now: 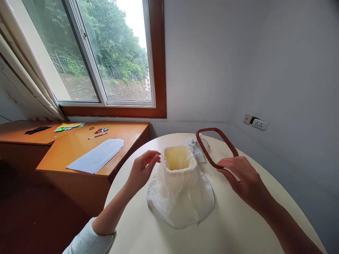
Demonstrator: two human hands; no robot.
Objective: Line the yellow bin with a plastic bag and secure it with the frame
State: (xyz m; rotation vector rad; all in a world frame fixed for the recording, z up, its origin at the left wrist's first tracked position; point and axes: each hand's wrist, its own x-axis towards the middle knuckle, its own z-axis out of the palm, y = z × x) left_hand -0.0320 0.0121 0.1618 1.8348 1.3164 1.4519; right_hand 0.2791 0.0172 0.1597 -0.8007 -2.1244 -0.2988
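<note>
A small yellowish bin [178, 158] stands on the round cream table [233, 225], draped in a white plastic bag [181, 195] that spreads out over the tabletop. My right hand [243, 178] holds a dark red rounded-rectangle rim ring [215, 144] raised just right of the bin's mouth. My left hand [144, 169] hovers at the left of the bin's rim, fingers loosely curled and apart, holding nothing. A crumpled white bag [197, 148] lies behind the bin.
An orange wooden desk [79, 151] on the left carries a sheet of paper [96, 155], a pen, keys and small items. A window is behind it. A wall socket [259, 123] sits on the grey wall at right.
</note>
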